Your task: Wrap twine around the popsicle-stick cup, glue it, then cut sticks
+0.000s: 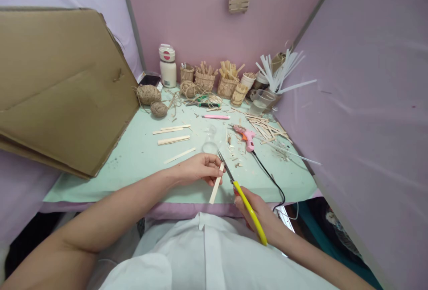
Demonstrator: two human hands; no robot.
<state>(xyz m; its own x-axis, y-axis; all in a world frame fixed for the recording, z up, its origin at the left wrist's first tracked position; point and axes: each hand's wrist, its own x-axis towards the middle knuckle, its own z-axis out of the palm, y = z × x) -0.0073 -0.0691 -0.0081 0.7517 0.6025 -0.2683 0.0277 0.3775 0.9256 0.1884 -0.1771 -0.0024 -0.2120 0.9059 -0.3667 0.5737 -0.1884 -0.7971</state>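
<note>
My left hand [202, 169] is closed on a flat wooden craft stick [216, 189], pinched near its far end over the table's front edge. Yellow-handled scissors [247, 207] are in my right hand [256, 205], whose fingers wrap around the handle. The scissor blades point up and left, right beside the stick's far end; I cannot tell whether they touch it. Left of my hands, several more craft sticks [173, 140] lie on the table, one [179, 155] apart from the others. Just beyond my left hand stands a small clear cup [210, 147].
A pink glue gun [246, 137] with a black cord lies to the right, near wood scraps [267, 128]. Twine balls [149, 95], stick-filled baskets [228, 87] and a bottle [167, 69] line the back. Large cardboard [60, 84] leans at left. A pink pen-like tool [216, 117] lies mid-table.
</note>
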